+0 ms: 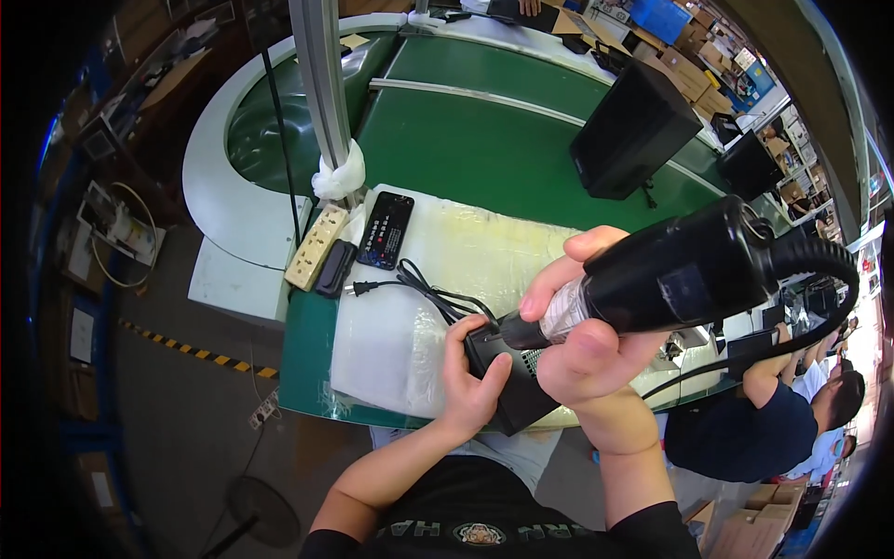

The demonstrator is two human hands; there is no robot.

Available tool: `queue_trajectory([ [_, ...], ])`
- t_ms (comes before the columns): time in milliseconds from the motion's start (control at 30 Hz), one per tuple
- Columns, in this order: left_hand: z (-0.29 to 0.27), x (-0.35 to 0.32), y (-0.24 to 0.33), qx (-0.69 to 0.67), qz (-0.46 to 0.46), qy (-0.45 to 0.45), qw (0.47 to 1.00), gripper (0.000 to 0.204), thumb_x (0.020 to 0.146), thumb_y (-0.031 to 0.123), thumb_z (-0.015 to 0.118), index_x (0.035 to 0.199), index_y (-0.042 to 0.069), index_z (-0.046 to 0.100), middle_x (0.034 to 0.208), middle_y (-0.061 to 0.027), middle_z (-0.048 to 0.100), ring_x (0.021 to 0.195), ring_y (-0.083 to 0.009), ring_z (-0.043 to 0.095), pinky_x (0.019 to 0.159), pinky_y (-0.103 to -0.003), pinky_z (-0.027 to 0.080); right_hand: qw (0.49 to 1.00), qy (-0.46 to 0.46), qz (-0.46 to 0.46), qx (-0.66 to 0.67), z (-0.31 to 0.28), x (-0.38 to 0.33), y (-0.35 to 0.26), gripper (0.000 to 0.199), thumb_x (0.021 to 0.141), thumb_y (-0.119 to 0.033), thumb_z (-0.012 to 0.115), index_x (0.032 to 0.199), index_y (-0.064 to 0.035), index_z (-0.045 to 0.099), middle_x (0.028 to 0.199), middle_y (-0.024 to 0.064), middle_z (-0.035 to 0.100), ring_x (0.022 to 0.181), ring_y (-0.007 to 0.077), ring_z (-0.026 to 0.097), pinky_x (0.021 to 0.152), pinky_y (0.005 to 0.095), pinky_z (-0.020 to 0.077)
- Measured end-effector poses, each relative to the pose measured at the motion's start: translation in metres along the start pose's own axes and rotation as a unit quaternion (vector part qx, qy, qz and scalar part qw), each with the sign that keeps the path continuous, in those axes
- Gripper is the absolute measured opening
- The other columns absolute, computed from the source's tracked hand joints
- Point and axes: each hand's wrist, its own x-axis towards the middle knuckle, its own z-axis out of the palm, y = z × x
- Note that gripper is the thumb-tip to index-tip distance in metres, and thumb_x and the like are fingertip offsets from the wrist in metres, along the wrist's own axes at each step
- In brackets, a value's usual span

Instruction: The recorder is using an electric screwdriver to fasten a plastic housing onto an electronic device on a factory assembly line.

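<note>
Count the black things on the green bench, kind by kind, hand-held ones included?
Electric screwdriver, in right hand: 1
Small box, steadied by left hand: 1
Remote control: 1
Power cord: 1
Large boxes: 2
Total: 6

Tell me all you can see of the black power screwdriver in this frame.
The screwdriver is a thick black barrel, apparently plastic, with a clear collar and a dark tip at its lower left end. It lies slanted, tip down-left against the small black box. A black cable loops from its upper right end. The right hand grips it near the collar; the left hand holds the box.
</note>
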Motion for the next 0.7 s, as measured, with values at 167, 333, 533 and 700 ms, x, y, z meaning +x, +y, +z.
queue_trajectory([
  [167,-0.002,-0.001,0.001,0.021,-0.006,-0.004,1.0,0.051,0.08,0.011,0.065,0.124,-0.002,0.043,0.121,-0.014,0.047,0.113,-0.0232,0.046,0.1,-0.034,0.035,0.999,-0.026,-0.012,0.029,0.001,-0.002,0.009,0.062,0.092,-0.051,0.051,0.117,0.0051,0.04,0.11,0.0144,0.052,0.057,0.0132,0.058,0.051,0.0232,0.0437],
  [333,-0.026,0.002,-0.005,0.017,0.008,-0.116,0.993,0.058,0.082,0.014,0.063,0.132,-0.002,0.039,0.13,-0.016,0.045,0.122,-0.0259,0.044,0.104,-0.035,0.033,0.998,-0.019,0.043,0.05,0.005,-0.003,0.008,0.062,0.091,-0.05,0.054,0.117,0.0051,0.041,0.108,0.0132,0.054,0.057,0.014,0.058,0.05,0.0237,0.0446],
  [533,-0.086,0.043,-0.009,0.175,-0.048,-0.379,0.907,0.085,0.071,0.024,0.082,0.138,0.001,0.036,0.137,-0.0185,0.045,0.127,-0.0291,0.045,0.104,-0.038,0.036,0.989,0.022,0.046,0.138,0.021,0.0,0.012,0.062,0.091,-0.042,0.058,0.12,0.0064,0.034,0.109,0.0199,0.054,0.055,0.0153,0.058,0.046,0.0253,0.0464],
  [700,-0.076,0.056,-0.024,0.207,-0.114,-0.39,0.89,0.09,0.056,0.022,0.09,0.13,0.0,0.044,0.135,-0.0192,0.047,0.125,-0.0302,0.048,0.102,-0.036,0.04,0.968,0.134,0.077,0.196,-0.056,0.021,-0.02,0.072,0.09,-0.056,0.052,0.13,0.0018,0.033,0.108,0.0196,0.057,0.051,0.0129,0.053,0.044,0.0258,0.0464],
])
